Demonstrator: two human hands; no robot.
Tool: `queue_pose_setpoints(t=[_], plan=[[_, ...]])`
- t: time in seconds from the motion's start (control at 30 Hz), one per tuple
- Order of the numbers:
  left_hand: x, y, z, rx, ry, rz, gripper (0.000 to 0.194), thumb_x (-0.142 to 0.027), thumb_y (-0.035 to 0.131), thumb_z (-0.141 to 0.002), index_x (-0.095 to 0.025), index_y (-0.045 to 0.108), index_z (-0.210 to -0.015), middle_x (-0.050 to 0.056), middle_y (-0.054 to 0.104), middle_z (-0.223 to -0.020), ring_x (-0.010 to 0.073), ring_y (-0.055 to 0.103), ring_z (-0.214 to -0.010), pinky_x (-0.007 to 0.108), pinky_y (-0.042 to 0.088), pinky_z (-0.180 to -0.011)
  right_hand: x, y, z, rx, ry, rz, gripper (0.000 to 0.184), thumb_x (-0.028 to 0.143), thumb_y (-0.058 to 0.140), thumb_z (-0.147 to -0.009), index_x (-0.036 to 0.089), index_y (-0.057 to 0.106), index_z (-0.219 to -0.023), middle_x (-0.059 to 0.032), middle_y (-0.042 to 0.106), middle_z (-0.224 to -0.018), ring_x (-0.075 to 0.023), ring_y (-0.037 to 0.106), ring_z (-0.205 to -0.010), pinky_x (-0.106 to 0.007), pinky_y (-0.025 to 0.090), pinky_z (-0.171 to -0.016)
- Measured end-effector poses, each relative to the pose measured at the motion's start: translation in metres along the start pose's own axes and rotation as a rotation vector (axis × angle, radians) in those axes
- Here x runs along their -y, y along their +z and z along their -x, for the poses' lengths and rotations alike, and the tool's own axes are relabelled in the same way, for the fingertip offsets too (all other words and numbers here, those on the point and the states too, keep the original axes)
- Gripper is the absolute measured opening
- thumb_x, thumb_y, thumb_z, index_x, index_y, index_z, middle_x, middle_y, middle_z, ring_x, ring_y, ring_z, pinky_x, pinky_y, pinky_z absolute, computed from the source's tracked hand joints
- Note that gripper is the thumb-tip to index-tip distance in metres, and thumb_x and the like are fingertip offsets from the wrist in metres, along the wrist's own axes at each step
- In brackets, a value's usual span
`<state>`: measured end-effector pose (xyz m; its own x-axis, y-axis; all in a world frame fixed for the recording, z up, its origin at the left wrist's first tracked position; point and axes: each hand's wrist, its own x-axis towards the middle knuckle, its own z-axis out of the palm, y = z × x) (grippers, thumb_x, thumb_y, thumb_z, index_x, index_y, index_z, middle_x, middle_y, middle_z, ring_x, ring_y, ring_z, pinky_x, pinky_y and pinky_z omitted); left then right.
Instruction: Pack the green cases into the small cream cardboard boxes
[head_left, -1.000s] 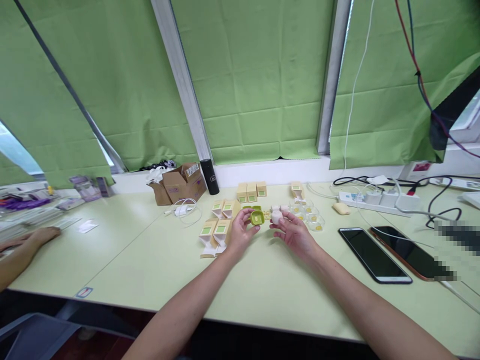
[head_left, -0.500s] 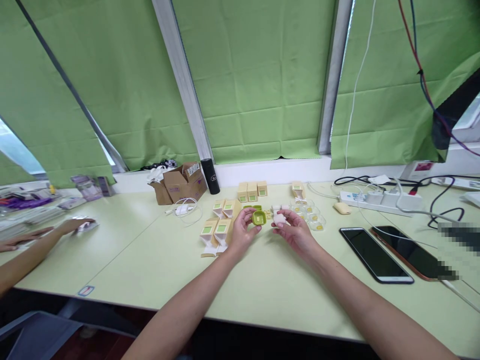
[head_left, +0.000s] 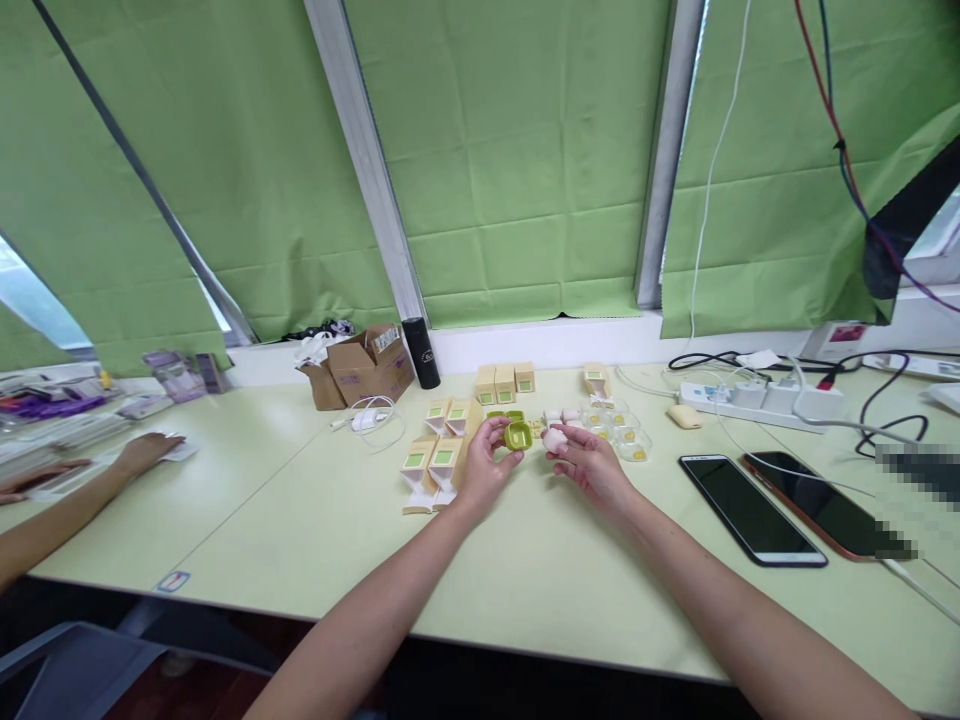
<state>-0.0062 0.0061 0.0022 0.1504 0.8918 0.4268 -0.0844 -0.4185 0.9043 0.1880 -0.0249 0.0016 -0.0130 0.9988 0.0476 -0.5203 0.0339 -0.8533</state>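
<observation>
Between the fingers of my left hand is a small green square cup, its open side facing me. My right hand pinches a small white piece, rounded in outline; its exact kind I cannot make out. A short gap separates the white piece from the cup. Just behind my hands lie more green cups and a few white cylinders. Clear plastic pieces with yellow centres lie to the right of my right hand. Small open cardboard boxes with green labels stand left of my left hand.
Closed small boxes stand at the back, near a black bottle and a brown carton. Two phones and a power strip lie right. A co-worker's hand rests on the table at far left.
My right hand has turned the white piece slightly and shifted a little. My left hand and the green cup stay almost in place. The co-worker's hand has moved slightly left.
</observation>
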Motion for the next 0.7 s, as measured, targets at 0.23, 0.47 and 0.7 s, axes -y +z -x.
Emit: queue_pose_setpoints(t=[0.23, 0.47, 0.7], plan=[[-0.0035, 0.0002, 0.0008, -0.02, 0.035, -0.076, 0.05, -0.012, 0.078, -0.072, -0.02, 0.062, -0.118, 0.01, 0.069, -0.122, 0.0252, 0.066, -0.115, 0.037, 0.05, -0.098, 0.0002, 0.0011, -0.0013, -0.034, -0.069, 0.064, 0.053, 0.031, 0.095, -0.057, 0.02, 0.076, -0.106, -0.0075, 0.079, -0.092, -0.0205, 0.071, -0.075, -0.031, 0.055, -0.06], [-0.0049, 0.0011, 0.0011, -0.01, 0.069, -0.13, 0.048, -0.011, 0.077, -0.074, -0.02, 0.065, -0.12, 0.01, 0.071, -0.124, 0.0245, 0.067, -0.112, 0.039, 0.051, -0.098, 0.0055, 0.0067, 0.003, -0.079, -0.064, 0.085, 0.049, 0.044, 0.097, -0.057, 0.018, 0.078, -0.094, -0.0053, 0.075, -0.084, -0.0164, 0.064, -0.071, -0.027, 0.053, -0.055], [-0.0074, 0.0015, 0.0032, 0.016, 0.099, -0.176, 0.049, -0.012, 0.077, -0.077, -0.021, 0.07, -0.124, 0.011, 0.071, -0.13, 0.0263, 0.066, -0.117, 0.04, 0.051, -0.099, 0.0044, 0.0069, 0.0033, -0.049, -0.07, 0.099, 0.048, 0.048, 0.097, -0.059, 0.019, 0.078, -0.091, -0.0065, 0.076, -0.085, -0.0176, 0.064, -0.071, -0.028, 0.053, -0.056]])
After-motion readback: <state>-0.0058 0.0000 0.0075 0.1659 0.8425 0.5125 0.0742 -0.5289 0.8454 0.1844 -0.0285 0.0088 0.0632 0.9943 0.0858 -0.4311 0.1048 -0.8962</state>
